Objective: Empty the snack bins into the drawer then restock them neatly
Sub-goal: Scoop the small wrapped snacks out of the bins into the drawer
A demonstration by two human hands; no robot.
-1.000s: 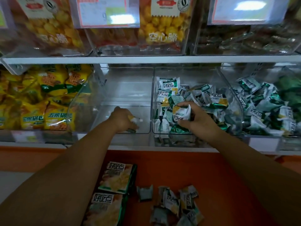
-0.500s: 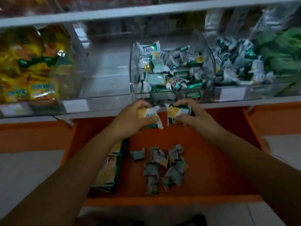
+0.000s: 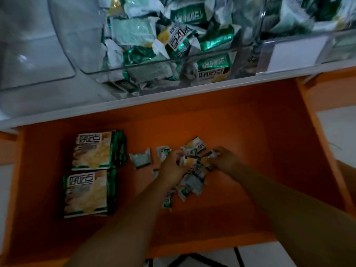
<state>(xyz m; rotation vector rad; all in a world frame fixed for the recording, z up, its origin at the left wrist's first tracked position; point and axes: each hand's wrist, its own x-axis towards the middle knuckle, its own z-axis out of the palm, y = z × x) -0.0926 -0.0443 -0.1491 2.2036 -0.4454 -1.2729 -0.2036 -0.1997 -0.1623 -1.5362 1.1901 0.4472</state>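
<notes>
Fingers gripping snack packets, drawer; boxes beside

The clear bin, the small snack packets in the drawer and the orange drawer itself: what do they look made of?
The clear bin: likely rigid clear plastic, glossy; packets show through its wall and light glints on it.
The snack packets: thin printed film, probably foil-lined plastic; crinkled with shiny creases.
The drawer: smooth matte orange, perhaps painted metal or laminated board; cannot tell which.

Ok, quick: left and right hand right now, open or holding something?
Left hand: curled round a snack packet, over the pile in the drawer.
Right hand: pinching a second packet at the pile's edge.
</notes>
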